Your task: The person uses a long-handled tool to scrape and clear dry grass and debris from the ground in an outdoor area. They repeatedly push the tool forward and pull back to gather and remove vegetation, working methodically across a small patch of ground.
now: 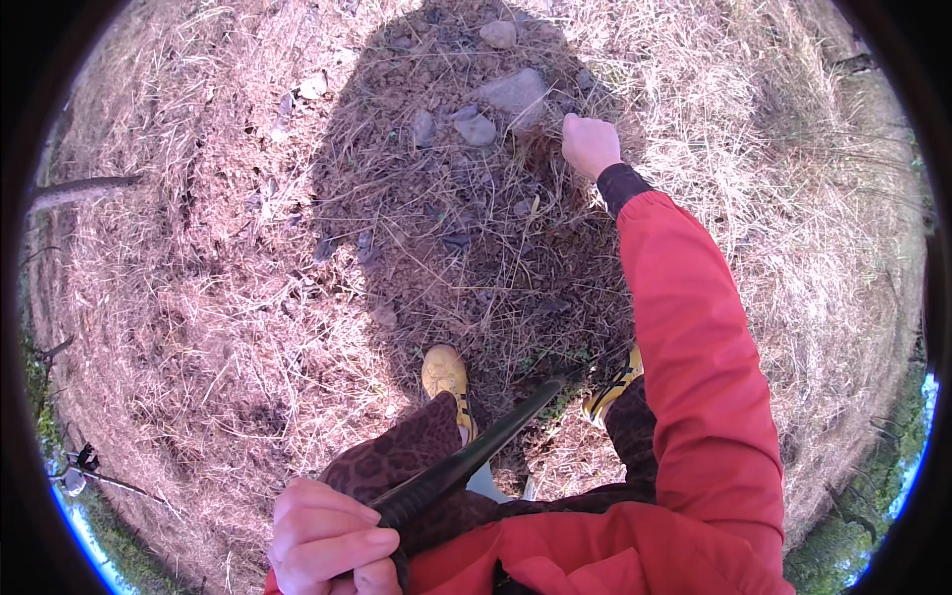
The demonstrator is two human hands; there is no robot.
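Note:
My left hand [331, 539] is at the bottom left, its fingers closed around the ribbed end of a long dark handle [476, 450]. The handle slants up and to the right between my legs. Under it shows a pale, smooth piece [487, 485]; whether the two are joined is hidden. My right hand [591, 145] reaches far forward in a fist, palm side hidden, and I cannot tell whether anything is in it. Close to its left lies a large flat stone [515, 95], with reddish loose soil [543, 145] below that stone.
Smaller stones [476, 129] lie left of the flat one, and another stone [498, 34] sits farther ahead. Dry grass [744, 149] and dead leaves cover the soil. My yellow shoes [445, 372] stand apart in my shadow. A branch [85, 192] lies at the left.

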